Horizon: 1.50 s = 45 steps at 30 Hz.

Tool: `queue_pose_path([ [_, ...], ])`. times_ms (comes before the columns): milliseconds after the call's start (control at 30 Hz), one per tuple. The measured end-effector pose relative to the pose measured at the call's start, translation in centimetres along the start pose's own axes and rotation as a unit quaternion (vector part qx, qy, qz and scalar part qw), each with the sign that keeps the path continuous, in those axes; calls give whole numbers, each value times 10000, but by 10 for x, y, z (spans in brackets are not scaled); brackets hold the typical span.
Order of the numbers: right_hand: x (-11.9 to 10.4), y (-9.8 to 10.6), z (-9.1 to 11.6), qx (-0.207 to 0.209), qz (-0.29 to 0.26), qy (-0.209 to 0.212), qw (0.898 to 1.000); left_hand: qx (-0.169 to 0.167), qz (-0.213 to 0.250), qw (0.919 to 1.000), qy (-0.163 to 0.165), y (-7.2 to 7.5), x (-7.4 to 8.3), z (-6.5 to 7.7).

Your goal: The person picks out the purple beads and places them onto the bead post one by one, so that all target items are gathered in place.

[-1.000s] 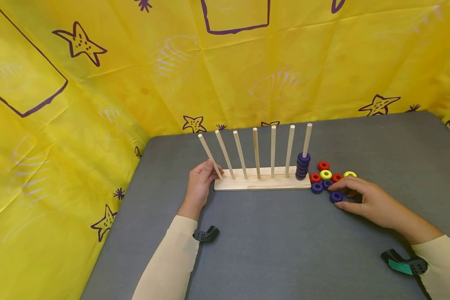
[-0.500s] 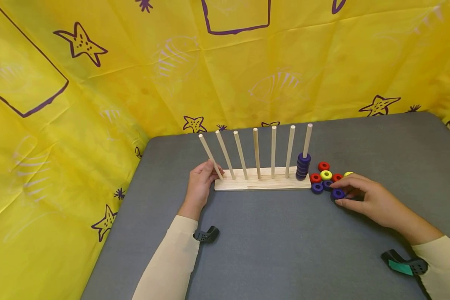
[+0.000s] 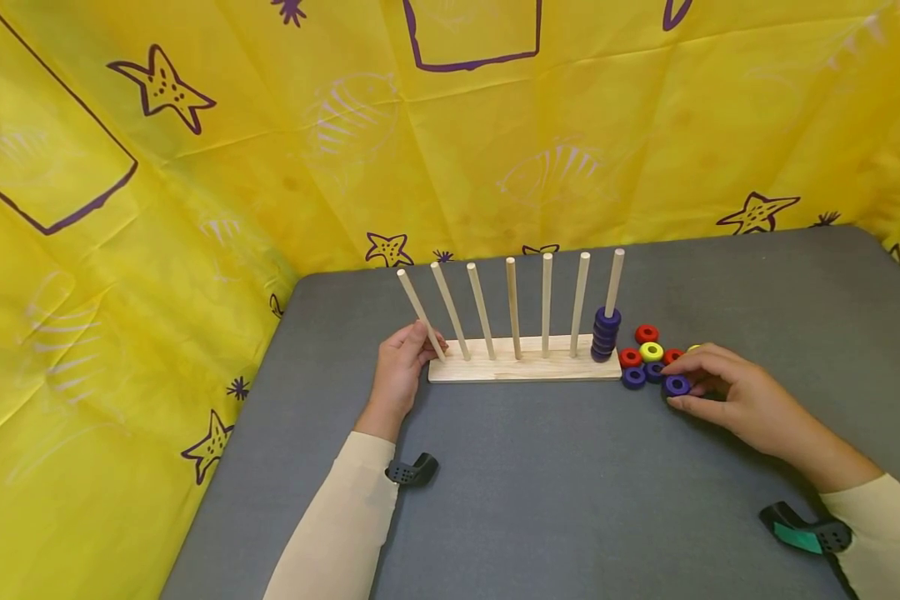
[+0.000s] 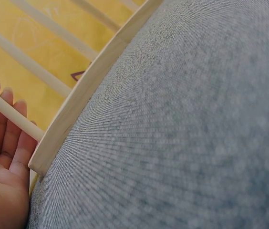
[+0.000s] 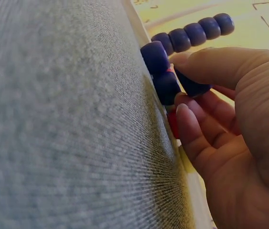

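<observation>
A pale wooden peg stand (image 3: pixel 487 368) with several upright pegs stands mid-table in the head view. Several dark blue rings (image 3: pixel 606 335) are stacked on its rightmost peg. My left hand (image 3: pixel 401 367) is at the stand's left end, its relaxed fingers (image 4: pixel 11 129) behind the leftmost peg (image 4: pixel 15 114); whether they touch it I cannot tell. My right hand (image 3: pixel 742 404) pinches a blue ring (image 3: pixel 677 386) between thumb and fingers, tilted beside the loose rings. In the right wrist view the thumb partly covers that held ring (image 5: pixel 191 86).
Loose rings lie right of the stand: red (image 3: pixel 647 333), yellow (image 3: pixel 651 352) and blue (image 3: pixel 633 378) ones, one yellow mostly behind my right hand. A grey cloth-covered table (image 3: pixel 540 483) extends in front. A yellow patterned curtain (image 3: pixel 457 150) hangs behind.
My right thumb and fingers have closed on the front blue ring, tilting it and shifting it slightly away from me. My left hand and the stand have stayed put.
</observation>
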State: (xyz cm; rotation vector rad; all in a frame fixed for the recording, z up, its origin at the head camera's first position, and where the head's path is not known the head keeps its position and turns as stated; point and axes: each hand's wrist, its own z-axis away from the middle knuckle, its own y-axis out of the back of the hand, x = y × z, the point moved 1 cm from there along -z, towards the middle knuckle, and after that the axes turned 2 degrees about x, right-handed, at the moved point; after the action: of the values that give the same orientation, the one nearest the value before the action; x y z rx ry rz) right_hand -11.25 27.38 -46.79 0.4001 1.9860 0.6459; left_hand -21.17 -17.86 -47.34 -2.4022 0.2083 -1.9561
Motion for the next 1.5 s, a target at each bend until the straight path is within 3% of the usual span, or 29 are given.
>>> queue_pose_path([
  [933, -24, 2, -12, 750, 85, 201, 9969, 41, 24, 10000, 17, 0, 0, 0],
  [1500, -50, 10, -38, 1001, 158, 638, 9928, 14, -38, 10000, 4, -1, 1, 0],
])
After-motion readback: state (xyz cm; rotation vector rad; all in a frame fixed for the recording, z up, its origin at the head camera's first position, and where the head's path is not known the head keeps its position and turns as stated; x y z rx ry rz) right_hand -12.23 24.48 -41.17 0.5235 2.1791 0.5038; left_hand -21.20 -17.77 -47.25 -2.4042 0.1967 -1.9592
